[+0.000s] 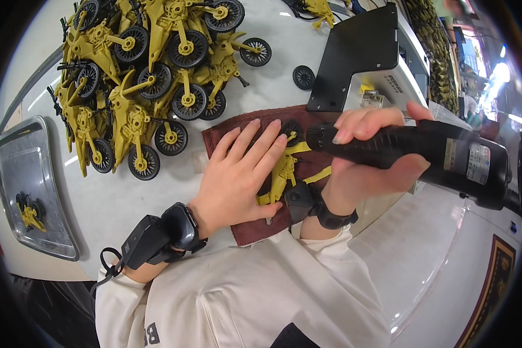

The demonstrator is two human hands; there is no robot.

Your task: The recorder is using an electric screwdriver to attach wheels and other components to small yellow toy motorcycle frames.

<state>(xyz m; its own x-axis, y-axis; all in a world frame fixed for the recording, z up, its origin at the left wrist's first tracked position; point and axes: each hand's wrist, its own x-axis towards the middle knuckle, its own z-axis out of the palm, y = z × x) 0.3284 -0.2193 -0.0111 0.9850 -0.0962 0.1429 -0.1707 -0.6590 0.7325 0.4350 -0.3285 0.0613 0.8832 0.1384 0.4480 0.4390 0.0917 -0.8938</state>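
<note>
A yellow toy motorcycle [283, 174] lies on a dark red cloth [255, 232] in front of me. My left hand [240, 165] rests flat over its left side, fingers stretched out and thumb touching its near end; part of the toy is hidden under the palm. My right hand [371, 145] is wrapped round a black electric screwdriver [446, 156], held nearly level. The tool's nose points left, close to a black wheel [293, 132] at the toy's far end. Its tip and any screw there cannot be made out.
Many yellow toy motorcycles [136, 119] are heaped at the back left. A metal tray [46, 191] with a small yellow-and-black piece stands at far left. One loose black wheel [303, 77] lies beside a black metal panel [354, 58] and a white machine [388, 81].
</note>
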